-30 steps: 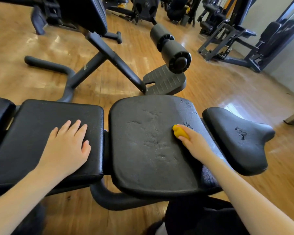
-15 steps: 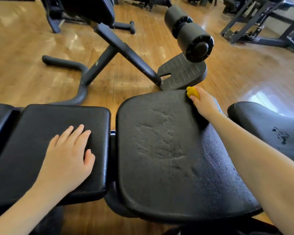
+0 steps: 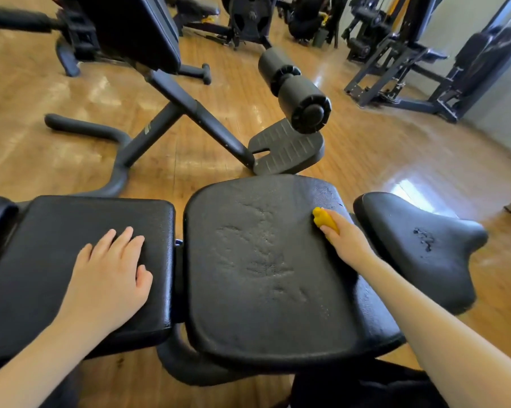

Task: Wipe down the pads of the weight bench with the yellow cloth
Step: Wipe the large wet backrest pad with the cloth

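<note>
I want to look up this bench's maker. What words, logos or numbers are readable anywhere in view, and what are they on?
No text can be read.
Small pale mark on the frame tube of the machine behind the bench: too small and blurred to make out.
Bench pads, yellow cloth, foot plate: no lettering visible.

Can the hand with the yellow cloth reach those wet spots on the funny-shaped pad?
Probably yes. The right hand holds the yellow cloth on the middle pad, and the wet spots sit on the next pad over, with nothing between.
</note>
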Motion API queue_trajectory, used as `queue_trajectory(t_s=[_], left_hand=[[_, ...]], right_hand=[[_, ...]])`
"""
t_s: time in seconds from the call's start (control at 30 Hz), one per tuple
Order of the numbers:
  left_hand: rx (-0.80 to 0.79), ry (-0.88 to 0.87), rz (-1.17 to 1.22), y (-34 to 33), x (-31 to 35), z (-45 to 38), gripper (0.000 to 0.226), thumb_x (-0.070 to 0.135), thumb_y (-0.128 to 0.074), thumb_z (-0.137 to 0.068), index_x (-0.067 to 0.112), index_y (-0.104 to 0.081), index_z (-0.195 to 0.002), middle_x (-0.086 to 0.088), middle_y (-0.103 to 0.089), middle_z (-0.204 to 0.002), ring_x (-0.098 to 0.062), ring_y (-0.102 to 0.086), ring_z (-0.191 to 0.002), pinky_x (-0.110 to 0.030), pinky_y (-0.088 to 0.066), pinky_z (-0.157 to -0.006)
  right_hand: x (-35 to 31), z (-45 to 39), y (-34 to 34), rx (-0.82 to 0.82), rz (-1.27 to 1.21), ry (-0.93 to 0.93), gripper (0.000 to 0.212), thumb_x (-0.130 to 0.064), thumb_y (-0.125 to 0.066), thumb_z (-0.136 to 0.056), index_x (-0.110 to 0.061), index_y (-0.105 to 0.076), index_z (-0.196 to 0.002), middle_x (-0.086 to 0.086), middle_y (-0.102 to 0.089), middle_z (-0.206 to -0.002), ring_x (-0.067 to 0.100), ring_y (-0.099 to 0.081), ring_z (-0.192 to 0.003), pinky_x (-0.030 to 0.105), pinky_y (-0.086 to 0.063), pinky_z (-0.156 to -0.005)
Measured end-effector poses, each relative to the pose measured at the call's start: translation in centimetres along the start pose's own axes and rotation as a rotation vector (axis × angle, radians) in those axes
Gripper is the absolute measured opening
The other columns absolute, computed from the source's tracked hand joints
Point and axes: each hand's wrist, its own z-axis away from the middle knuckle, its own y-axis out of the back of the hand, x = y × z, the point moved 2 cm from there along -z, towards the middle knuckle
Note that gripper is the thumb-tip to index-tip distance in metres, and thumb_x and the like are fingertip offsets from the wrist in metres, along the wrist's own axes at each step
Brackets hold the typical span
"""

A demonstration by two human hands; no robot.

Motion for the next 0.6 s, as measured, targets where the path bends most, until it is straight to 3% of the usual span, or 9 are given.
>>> queue_trajectory(t_s=[0.07, 0.17, 0.27, 0.37, 0.5, 0.6], left_hand=[[-0.002, -0.004, 0.011, 0.0, 0.1, 0.0, 0.054, 0.027, -0.036, -0.074, -0.004, -0.061, -0.112, -0.022, -0.059, -0.121, -0.044, -0.053, -0.112, -0.061, -0.043, -0.084], [0.004, -0.005, 0.036, 0.0, 0.2, 0.3, 0.048, 0.021, -0.046, -0.074, -0.004, -0.06, -0.113, -0.024, -0.058, -0.122, -0.044, -0.051, -0.115, -0.062, -0.041, -0.086], [0.007, 0.019, 0.072, 0.1, 0.1, 0.4, 0.044, 0.014, -0.057, -0.08, -0.003, -0.055, -0.121, -0.022, -0.052, -0.131, -0.042, -0.044, -0.123, -0.06, -0.036, -0.095], [-0.018, 0.016, 0.076, 0.3, 0.1, 0.5, 0.048, 0.017, -0.055, -0.084, 0.001, -0.05, -0.129, -0.018, -0.045, -0.138, -0.037, -0.036, -0.131, -0.056, -0.03, -0.101], [-0.027, 0.011, 0.096, 0.7, 0.1, 0.7, 0.049, 0.02, -0.049, -0.088, 0.003, -0.045, -0.133, -0.015, -0.039, -0.143, -0.034, -0.03, -0.135, -0.053, -0.026, -0.105], [-0.036, 0.004, 0.105, 1.1, 0.2, 0.7, 0.048, 0.02, -0.048, -0.088, 0.003, -0.045, -0.133, -0.016, -0.039, -0.143, -0.034, -0.03, -0.135, -0.053, -0.025, -0.105]], right_hand=[[0.2, 3.2, 0.6, -0.026, -0.023, -0.018, 0.04, -0.017, -0.05, -0.093, -0.014, -0.046, -0.133, -0.012, -0.05, -0.129, 0.006, -0.048, -0.118, 0.008, -0.026, -0.097], [0.4, 7.5, 1.3, -0.022, -0.005, -0.03, 0.039, -0.016, -0.051, -0.092, -0.015, -0.048, -0.132, -0.016, -0.048, -0.126, 0.001, -0.048, -0.115, 0.005, -0.027, -0.098], [0.1, 10.8, 1.7, -0.006, 0.044, -0.036, 0.039, -0.017, -0.052, -0.092, -0.017, -0.048, -0.131, -0.022, -0.045, -0.123, 0.0, -0.046, -0.117, -0.009, -0.02, -0.088], [-0.3, 13.5, 1.7, 0.013, 0.088, -0.043, 0.041, -0.018, -0.053, -0.092, -0.019, -0.047, -0.132, -0.022, -0.043, -0.124, -0.001, -0.043, -0.119, -0.004, -0.02, -0.09], [-0.6, 16.9, 1.4, 0.003, 0.032, -0.022, 0.041, -0.008, -0.056, -0.089, -0.014, -0.05, -0.129, -0.014, -0.05, -0.126, -0.017, -0.041, -0.11, -0.01, -0.021, -0.086], [-0.5, 18.1, 1.3, -0.016, -0.011, 0.0, 0.041, -0.008, -0.056, -0.088, -0.021, -0.051, -0.127, -0.022, -0.05, -0.123, -0.026, -0.041, -0.108, -0.007, -0.025, -0.089]])
